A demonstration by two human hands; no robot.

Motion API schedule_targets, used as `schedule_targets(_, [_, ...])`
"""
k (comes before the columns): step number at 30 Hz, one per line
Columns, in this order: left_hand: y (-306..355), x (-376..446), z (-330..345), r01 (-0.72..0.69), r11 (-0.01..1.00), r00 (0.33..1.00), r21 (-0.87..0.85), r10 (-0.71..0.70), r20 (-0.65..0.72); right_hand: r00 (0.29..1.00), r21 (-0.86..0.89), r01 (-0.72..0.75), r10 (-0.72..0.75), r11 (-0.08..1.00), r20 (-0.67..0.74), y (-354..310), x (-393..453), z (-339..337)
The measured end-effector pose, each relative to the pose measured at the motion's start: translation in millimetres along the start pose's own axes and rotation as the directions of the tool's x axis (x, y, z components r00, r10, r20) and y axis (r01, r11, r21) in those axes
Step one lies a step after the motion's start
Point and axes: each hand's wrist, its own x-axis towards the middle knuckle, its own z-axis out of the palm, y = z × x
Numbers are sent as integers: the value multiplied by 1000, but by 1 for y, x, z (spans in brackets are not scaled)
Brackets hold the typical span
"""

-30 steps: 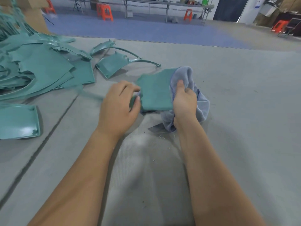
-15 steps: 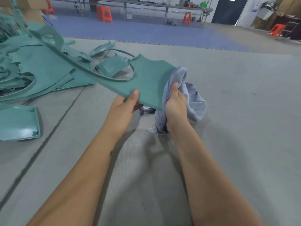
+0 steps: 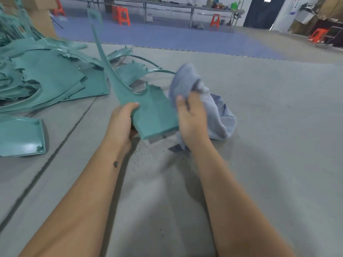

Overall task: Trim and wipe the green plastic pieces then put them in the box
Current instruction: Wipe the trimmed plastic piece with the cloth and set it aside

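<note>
My left hand [image 3: 121,123] grips the near left edge of a green plastic piece [image 3: 154,112], thumb on top. The piece is tilted up, and its long thin arm rises toward the upper left. My right hand [image 3: 191,115] holds a grey-blue cloth [image 3: 213,110] bunched against the piece's right edge. Part of the cloth stands up above my fingers; the rest trails onto the grey mat. A pile of green plastic pieces [image 3: 46,80] lies at the left. A cardboard box [image 3: 39,19] stands behind the pile, partly out of frame.
A single green panel [image 3: 20,136] lies flat at the near left. Two more green pieces [image 3: 130,71] rest behind the held one. Small plastic shavings dot the grey mat [image 3: 259,145]. Orange stools and long tables stand far back on the blue floor.
The green piece was turned from lying flat to tilted up, its long arm swinging upright. My right hand slid the cloth along the piece's right edge.
</note>
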Motion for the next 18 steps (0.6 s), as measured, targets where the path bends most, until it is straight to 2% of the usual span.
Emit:
schedule_targets(2, [-1,0,4,63,976,996,-208,-50,71,955,-249,111,-34,962,294,3,-6,11])
schedule_targets(3, [-1,1,5,79,951,993,-299,-50,104,917,-353,201,-48,914,397,4,-9,17])
schedule_targets(4, [0,1,6,92,923,991,-373,-49,122,887,-373,278,-87,885,453,1,-13,22])
schedule_targets(5, [0,1,6,106,902,990,-419,-58,128,862,-323,324,-137,889,488,-3,-16,26])
schedule_targets(7, [-1,3,3,142,888,985,-438,-83,151,837,-174,323,-196,930,511,-9,-25,32])
schedule_targets(11, [-4,7,-4,153,896,971,-417,-57,232,821,-56,152,-95,987,563,-15,-26,37])
schedule_targets(15, [-6,10,-4,144,898,980,-415,-70,189,791,-144,235,-103,961,603,-13,-16,41])
schedule_targets(18, [-5,10,-4,148,913,983,-381,-94,156,772,-356,383,-84,852,630,-5,-14,42])
